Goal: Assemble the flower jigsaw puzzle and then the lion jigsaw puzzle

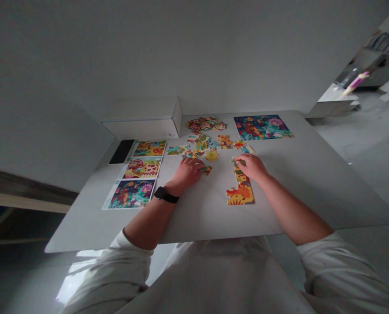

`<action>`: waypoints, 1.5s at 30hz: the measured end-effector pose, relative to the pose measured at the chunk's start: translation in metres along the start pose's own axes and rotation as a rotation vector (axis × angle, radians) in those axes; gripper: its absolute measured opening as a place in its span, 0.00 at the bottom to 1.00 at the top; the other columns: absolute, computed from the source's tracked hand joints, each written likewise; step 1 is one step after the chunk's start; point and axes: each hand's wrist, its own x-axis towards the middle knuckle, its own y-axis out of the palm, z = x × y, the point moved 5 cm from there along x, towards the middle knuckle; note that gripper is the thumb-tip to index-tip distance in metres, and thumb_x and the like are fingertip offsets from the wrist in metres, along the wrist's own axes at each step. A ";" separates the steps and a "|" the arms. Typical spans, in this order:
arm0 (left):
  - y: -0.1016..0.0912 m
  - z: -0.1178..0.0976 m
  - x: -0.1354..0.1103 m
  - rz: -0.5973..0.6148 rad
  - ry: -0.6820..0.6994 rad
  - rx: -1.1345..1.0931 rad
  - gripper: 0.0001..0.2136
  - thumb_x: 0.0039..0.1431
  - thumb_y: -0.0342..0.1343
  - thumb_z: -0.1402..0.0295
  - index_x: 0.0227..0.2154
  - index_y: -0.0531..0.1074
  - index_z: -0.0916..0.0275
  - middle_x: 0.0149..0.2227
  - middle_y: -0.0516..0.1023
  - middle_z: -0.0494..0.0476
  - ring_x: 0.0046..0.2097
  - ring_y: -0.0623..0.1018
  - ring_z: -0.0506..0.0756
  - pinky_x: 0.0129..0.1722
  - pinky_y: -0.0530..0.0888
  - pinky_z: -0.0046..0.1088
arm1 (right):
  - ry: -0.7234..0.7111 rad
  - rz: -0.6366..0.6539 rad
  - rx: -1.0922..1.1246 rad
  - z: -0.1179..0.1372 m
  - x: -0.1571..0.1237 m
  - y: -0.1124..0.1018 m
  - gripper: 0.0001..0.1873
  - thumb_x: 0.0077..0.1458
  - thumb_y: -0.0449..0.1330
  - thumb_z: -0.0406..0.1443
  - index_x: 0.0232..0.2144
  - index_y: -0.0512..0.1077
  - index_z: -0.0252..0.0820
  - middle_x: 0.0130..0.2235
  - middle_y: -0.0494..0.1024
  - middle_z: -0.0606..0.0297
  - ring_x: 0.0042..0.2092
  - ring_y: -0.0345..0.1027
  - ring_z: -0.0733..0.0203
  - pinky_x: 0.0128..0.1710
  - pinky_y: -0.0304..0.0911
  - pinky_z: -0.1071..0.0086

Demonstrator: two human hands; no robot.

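My left hand (188, 172), with a black watch on the wrist, rests low over the table with its fingers curled. A small green and red puzzle piece (208, 170) sticks out by its thumb. My right hand (252, 166) pinches a greenish puzzle piece (235, 160) at the far end of a partly joined puzzle (240, 194). This joined part forms an L, orange with an animal picture at its near end. Beyond both hands lie loose puzzle pieces, among them a yellow piece (211, 155) and an orange piece (224, 141). Fingers partly hide both held pieces.
A heap of reddish pieces (206, 124) lies near the wall. At the back right is a finished dark-blue puzzle (263, 127). On the left are several picture sheets (131, 194), a black phone (121, 151) and a white box (142, 127). The white table (194, 222) meets the wall behind.
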 end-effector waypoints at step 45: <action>0.007 0.025 0.001 0.008 -0.079 0.029 0.26 0.63 0.51 0.81 0.57 0.83 0.55 0.58 0.82 0.62 0.59 0.79 0.63 0.64 0.76 0.44 | 0.292 -0.079 -0.248 -0.088 0.007 -0.021 0.17 0.62 0.64 0.36 0.52 0.83 0.45 0.56 0.84 0.51 0.56 0.76 0.42 0.60 0.70 0.49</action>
